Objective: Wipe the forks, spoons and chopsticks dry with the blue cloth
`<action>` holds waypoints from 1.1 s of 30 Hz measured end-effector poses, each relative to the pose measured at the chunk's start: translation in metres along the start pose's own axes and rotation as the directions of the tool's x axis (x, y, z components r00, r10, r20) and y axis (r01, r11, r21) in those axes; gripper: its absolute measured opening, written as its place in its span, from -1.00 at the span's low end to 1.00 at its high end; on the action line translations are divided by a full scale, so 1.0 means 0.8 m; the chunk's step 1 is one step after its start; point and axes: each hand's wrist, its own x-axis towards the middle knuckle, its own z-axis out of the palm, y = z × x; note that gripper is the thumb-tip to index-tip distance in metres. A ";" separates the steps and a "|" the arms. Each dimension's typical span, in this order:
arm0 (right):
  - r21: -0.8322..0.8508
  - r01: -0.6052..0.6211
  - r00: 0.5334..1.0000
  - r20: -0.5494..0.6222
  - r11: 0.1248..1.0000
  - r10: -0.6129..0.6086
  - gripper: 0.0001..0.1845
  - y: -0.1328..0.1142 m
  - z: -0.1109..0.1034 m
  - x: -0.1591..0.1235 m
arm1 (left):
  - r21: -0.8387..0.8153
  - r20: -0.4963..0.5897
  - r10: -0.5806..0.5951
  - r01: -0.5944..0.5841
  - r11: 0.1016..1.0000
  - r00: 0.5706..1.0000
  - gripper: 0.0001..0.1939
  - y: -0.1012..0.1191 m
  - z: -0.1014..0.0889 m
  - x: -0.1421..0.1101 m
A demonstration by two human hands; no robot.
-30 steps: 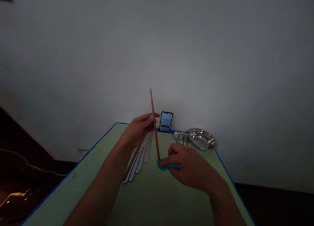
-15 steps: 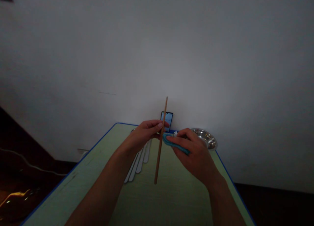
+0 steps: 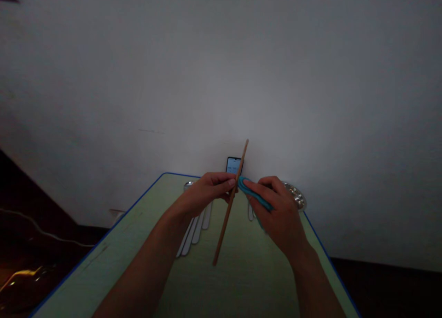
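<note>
A long, thin wooden chopstick [image 3: 222,230] is held at a slant above the table, its upper tip leaning right. My left hand [image 3: 209,191] pinches it near the middle between thumb and fingers. In my right hand [image 3: 280,214] is a folded teal cloth [image 3: 258,196], whose front end is against or very close to the chopstick beside my left fingertips. Below my left wrist lie several flat, pale utensil handles [image 3: 197,230] fanned out on the table; their far ends are hidden by my hand. A smaller light handle [image 3: 251,213] shows beside the cloth.
The pale green table [image 3: 238,281] has a blue edge and stands against a plain wall [image 3: 221,78]. A phone [image 3: 233,165] leans upright at the back. A shiny metal dish [image 3: 296,197] stands back right, partly behind my right hand. Another metal rim [image 3: 188,185] shows at back left.
The chopstick has tilted further, its upper tip moving right and its lower end left. Both hands have shifted slightly right, the cloth staying by the chopstick.
</note>
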 end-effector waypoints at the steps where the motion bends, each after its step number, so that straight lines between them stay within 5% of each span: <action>1: -0.005 -0.002 1.000 -0.003 1.000 0.002 -0.67 0.000 0.000 0.000 | 0.005 0.011 0.006 -0.006 1.000 1.000 -0.79 0.000 0.000 0.000; 33: 0.021 0.004 0.998 0.058 1.000 -0.005 -0.70 -0.001 0.001 0.000 | 0.012 0.019 -0.021 0.021 1.000 1.000 -0.72 0.004 0.001 -0.002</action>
